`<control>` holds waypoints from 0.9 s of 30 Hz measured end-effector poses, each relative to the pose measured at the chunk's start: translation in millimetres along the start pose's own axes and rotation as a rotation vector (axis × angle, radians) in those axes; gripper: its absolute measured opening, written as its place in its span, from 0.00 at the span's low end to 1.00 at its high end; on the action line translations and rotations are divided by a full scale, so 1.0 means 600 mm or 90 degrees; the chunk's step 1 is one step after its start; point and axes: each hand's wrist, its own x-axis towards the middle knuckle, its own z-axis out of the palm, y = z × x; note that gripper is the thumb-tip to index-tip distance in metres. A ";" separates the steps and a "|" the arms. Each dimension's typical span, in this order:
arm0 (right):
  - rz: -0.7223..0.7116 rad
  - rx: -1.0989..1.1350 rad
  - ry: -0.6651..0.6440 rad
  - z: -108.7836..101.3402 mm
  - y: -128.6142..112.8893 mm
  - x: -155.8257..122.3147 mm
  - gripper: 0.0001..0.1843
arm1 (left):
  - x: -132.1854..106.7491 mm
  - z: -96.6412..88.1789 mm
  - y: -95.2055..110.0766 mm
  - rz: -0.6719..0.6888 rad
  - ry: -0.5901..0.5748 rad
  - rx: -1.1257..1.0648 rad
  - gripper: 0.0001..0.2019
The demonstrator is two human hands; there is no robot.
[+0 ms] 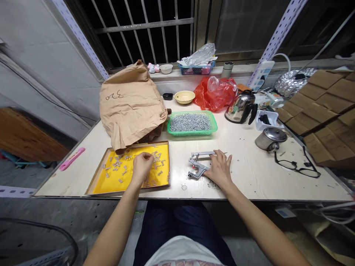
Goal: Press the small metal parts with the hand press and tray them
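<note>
My left hand (142, 165) hovers over a shallow yellow tray (105, 184) scattered with several small metal parts (118, 164). Its fingers are curled together in a pinch over the parts; what they hold is too small to name. My right hand (220, 168) rests on the table with fingers spread, touching the handle of a grey metal hand press tool (198, 164). The tool lies flat on the table between the tray and my right hand.
A green basket (213, 125) full of metal parts stands behind the tool. A brown paper bag (130, 103) sits behind the tray. A kettle (241, 107), steel pot (270, 139), eyeglasses (296, 166), red plastic bag (215, 94), yellow bowl (184, 96) and cardboard pieces (324, 111) lie to the right. A pink item (71, 159) lies far left.
</note>
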 end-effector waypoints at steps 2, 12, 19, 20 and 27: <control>-0.021 -0.002 0.014 -0.003 -0.004 0.001 0.37 | -0.035 0.033 0.017 -0.033 -0.084 -0.192 0.09; -0.035 -0.004 0.014 -0.013 -0.011 0.002 0.38 | -0.128 0.157 0.038 -0.180 -0.294 -0.374 0.09; -0.034 -0.018 0.016 -0.015 -0.015 0.002 0.40 | -0.129 0.162 0.030 -0.164 -0.294 -0.303 0.05; -0.034 -0.019 0.014 -0.015 -0.015 0.002 0.40 | -0.128 0.162 0.030 -0.161 -0.297 -0.302 0.05; -0.038 -0.021 0.020 -0.016 -0.015 0.003 0.39 | -0.124 0.159 0.030 -0.132 -0.312 -0.297 0.04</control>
